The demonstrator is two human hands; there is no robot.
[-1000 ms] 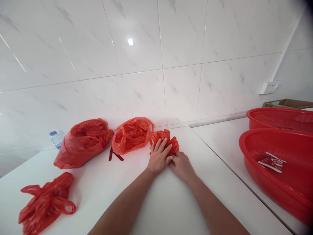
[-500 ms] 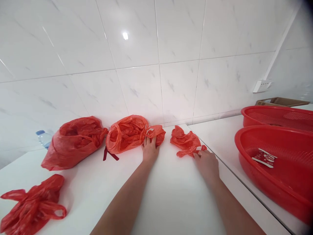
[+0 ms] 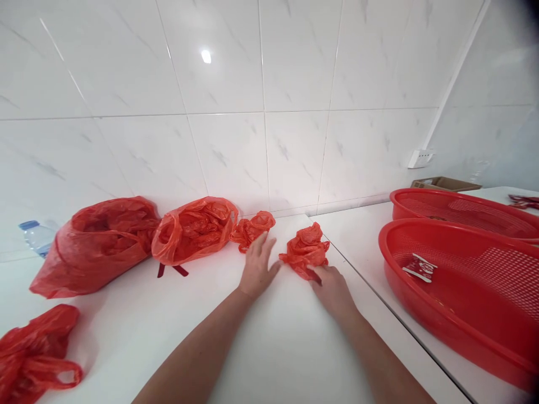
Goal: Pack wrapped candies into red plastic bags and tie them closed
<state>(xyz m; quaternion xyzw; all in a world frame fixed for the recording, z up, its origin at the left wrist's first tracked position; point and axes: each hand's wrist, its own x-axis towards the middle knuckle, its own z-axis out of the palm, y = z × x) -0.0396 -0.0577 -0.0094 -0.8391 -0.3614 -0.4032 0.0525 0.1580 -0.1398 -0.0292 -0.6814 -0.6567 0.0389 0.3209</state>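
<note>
While the right hand (image 3: 332, 289) touches the near edge of a crumpled red bag (image 3: 306, 247) on the white table (image 3: 269, 348), its fingertips are partly lost against the plastic, so I cannot tell whether they pinch it or only press; its fingers look curled. The left hand (image 3: 257, 269) has its thumb held away and its fingers slightly apart, their tips overlapping the edge of a smaller red bag (image 3: 252, 225); contact there cannot be made out.

The bottle (image 3: 36, 238) at left is partly hidden by a bulging red bag (image 3: 99, 247), whose contents are covered. Beside that lies an open-mouthed red bag (image 3: 191, 241) with red plastic bunched inside, too tangled to count. A looped-handle red bag (image 3: 37, 353) is cut off by the left edge and bottom. The front basket (image 3: 446, 320) runs out of view at right and hides part of the rear basket (image 3: 415, 197); a red item (image 3: 524, 201) at the far right is too cropped to identify.

Counted: 5 red bags, 2 red baskets, 1 bottle, 2 dark red strips (image 3: 180, 270), 1 cardboard box (image 3: 446, 184), 1 wall socket (image 3: 420, 159).
</note>
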